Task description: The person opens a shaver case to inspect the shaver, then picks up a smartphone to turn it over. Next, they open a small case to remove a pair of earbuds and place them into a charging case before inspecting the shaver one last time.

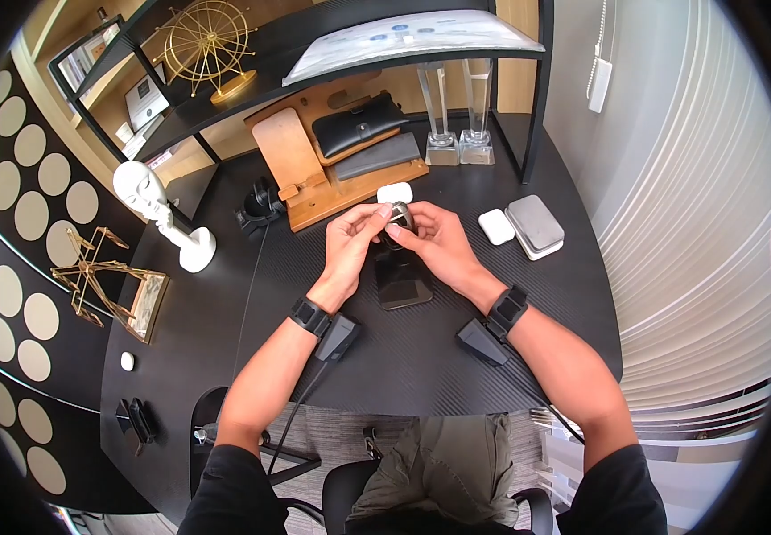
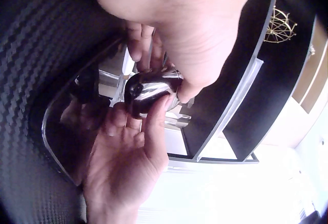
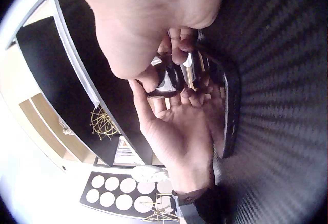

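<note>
Over the desk, both hands hold a small glossy dark rounded object (image 2: 151,88) with silvery trim. My left hand (image 1: 352,245) pinches it from the left between thumb and fingers. From the other side my right hand (image 1: 443,245) grips it, the thumb lying along its face. Fingers cover much of the object, and its exact kind does not show. Just below the hands lies a dark smartphone (image 1: 403,283), its glossy screen reflecting the fingers in both wrist views. A white rounded case (image 1: 394,193) sits right behind the fingertips.
A wooden desk organizer (image 1: 294,147) bears a black pouch (image 1: 360,125). To the right are a white case (image 1: 495,226) and a grey box (image 1: 535,225). At left stand a white face sculpture (image 1: 196,250) and a brass frame ornament (image 1: 146,303). Two crystal trophies (image 1: 477,147) stand behind.
</note>
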Available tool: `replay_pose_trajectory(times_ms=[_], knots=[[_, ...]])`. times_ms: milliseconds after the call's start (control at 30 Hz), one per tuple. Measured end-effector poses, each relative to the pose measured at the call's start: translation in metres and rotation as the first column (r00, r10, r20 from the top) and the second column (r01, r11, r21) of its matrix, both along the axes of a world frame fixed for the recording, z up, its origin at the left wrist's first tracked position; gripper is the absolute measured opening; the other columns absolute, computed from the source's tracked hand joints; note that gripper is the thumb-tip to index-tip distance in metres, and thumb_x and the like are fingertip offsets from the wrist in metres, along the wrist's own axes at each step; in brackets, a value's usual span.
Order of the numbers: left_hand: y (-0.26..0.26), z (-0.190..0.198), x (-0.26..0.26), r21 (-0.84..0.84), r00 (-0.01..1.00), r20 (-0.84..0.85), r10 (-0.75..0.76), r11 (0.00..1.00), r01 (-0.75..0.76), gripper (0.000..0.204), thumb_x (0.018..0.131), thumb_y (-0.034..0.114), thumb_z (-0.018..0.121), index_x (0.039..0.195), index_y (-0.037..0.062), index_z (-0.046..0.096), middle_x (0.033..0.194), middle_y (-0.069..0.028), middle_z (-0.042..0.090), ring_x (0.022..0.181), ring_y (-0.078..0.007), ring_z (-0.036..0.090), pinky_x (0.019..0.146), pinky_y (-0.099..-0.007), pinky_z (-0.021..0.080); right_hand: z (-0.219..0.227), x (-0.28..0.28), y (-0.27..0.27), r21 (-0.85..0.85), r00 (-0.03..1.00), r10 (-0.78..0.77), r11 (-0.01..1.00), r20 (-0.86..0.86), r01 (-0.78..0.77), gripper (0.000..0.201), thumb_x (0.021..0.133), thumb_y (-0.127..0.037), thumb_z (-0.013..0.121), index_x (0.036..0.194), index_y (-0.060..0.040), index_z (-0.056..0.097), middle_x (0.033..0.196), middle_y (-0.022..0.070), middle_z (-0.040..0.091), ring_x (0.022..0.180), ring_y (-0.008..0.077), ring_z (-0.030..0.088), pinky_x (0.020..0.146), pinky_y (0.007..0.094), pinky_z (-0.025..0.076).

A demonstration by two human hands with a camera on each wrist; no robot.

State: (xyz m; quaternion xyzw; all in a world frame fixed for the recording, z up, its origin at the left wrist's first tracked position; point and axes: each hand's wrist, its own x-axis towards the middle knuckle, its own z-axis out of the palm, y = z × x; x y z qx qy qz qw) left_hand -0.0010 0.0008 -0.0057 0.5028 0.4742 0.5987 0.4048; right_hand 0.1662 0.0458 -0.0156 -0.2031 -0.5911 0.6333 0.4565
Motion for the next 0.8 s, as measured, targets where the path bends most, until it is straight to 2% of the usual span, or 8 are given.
replay_pose_trajectory(times_ms=[200, 333, 400, 500, 600, 667, 733, 800], knots=[[0.004, 0.004, -0.003, -0.073, 0.945, 0.313, 0.094, 0.995, -0.075, 0.036, 0.099, 0.039, 0.067, 0.106, 0.0048, 0.073, 0.098, -0.0021, 0.070, 0.086, -0.0062, 0.059, 0.074, -0.0231, 0.045, -0.007, 0.001, 0.003, 0.073, 0.997, -0.030, 0.997, 0.072, 0.025, 0.030, 0.094, -0.008, 0.072, 0.120, 0.0028, 0.063, 0.091, -0.0003, 0.069, 0.072, 0.0014, 0.051, 0.064, 0.0195, 0.040], [0.003, 0.006, -0.001, -0.077, 0.955, 0.279, 0.101, 0.994, -0.083, 0.036, 0.099, 0.040, 0.067, 0.104, 0.0051, 0.072, 0.096, -0.0019, 0.069, 0.084, -0.0060, 0.059, 0.073, -0.0227, 0.046, 0.000, 0.002, 0.000, 0.021, 0.999, -0.015, 1.000, 0.031, 0.014, 0.029, 0.094, -0.007, 0.072, 0.119, 0.0028, 0.062, 0.093, 0.0010, 0.070, 0.075, 0.0019, 0.055, 0.066, 0.0195, 0.042], [0.003, 0.005, -0.002, -0.075, 0.956, 0.273, 0.102, 0.994, -0.084, 0.036, 0.100, 0.040, 0.066, 0.105, 0.0047, 0.073, 0.096, -0.0016, 0.069, 0.083, -0.0057, 0.058, 0.073, -0.0226, 0.046, 0.004, 0.004, 0.000, -0.028, 0.997, -0.005, 1.000, 0.077, 0.007, 0.028, 0.095, -0.006, 0.071, 0.121, 0.0019, 0.061, 0.103, 0.0024, 0.071, 0.090, 0.0045, 0.062, 0.080, 0.0203, 0.048], [0.003, 0.004, -0.003, -0.070, 0.969, 0.229, 0.091, 0.995, -0.077, 0.036, 0.100, 0.041, 0.065, 0.105, 0.0062, 0.072, 0.097, -0.0016, 0.069, 0.086, -0.0071, 0.059, 0.074, -0.0240, 0.046, 0.000, 0.001, 0.000, -0.031, 1.000, -0.024, 0.999, 0.007, 0.024, 0.028, 0.093, -0.007, 0.073, 0.117, 0.0026, 0.062, 0.097, 0.0039, 0.072, 0.080, 0.0032, 0.060, 0.070, 0.0192, 0.046], [0.001, 0.006, 0.000, -0.057, 0.981, 0.177, 0.077, 0.996, -0.068, 0.035, 0.101, 0.041, 0.064, 0.104, 0.0067, 0.072, 0.098, -0.0016, 0.070, 0.087, -0.0078, 0.061, 0.074, -0.0238, 0.045, 0.004, 0.001, -0.001, -0.030, 1.000, -0.025, 0.999, 0.016, 0.026, 0.027, 0.093, -0.006, 0.074, 0.116, 0.0032, 0.062, 0.098, 0.0048, 0.072, 0.080, 0.0035, 0.060, 0.070, 0.0198, 0.047], [0.003, 0.005, -0.001, -0.059, 0.978, 0.188, 0.089, 0.995, -0.079, 0.034, 0.101, 0.039, 0.064, 0.106, 0.0063, 0.072, 0.096, -0.0003, 0.070, 0.085, -0.0063, 0.061, 0.072, -0.0223, 0.045, 0.008, 0.005, -0.002, 0.000, 0.993, 0.002, 1.000, 0.118, -0.002, 0.031, 0.094, -0.012, 0.074, 0.120, -0.0001, 0.062, 0.103, 0.0018, 0.073, 0.087, 0.0031, 0.062, 0.070, 0.0188, 0.045], [0.001, 0.006, -0.001, -0.060, 0.979, 0.169, 0.113, 0.993, -0.104, 0.033, 0.100, 0.039, 0.065, 0.103, 0.0068, 0.072, 0.093, 0.0008, 0.069, 0.083, -0.0055, 0.060, 0.071, -0.0221, 0.045, 0.009, 0.001, -0.005, -0.048, 0.999, -0.017, 0.999, 0.032, 0.018, 0.032, 0.094, -0.013, 0.074, 0.121, -0.0021, 0.063, 0.104, 0.0004, 0.072, 0.083, 0.0025, 0.060, 0.067, 0.0188, 0.043], [0.007, 0.002, -0.008, 0.017, 0.985, 0.142, 0.098, 0.995, -0.102, 0.035, 0.098, 0.041, 0.067, 0.090, 0.0075, 0.074, 0.080, 0.0032, 0.065, 0.075, -0.0047, 0.058, 0.065, -0.0225, 0.043, 0.007, -0.005, 0.000, -0.008, 0.997, -0.039, 0.999, 0.074, 0.039, 0.031, 0.094, -0.014, 0.075, 0.119, -0.0021, 0.062, 0.097, -0.0028, 0.070, 0.075, 0.0013, 0.055, 0.064, 0.0188, 0.042]])
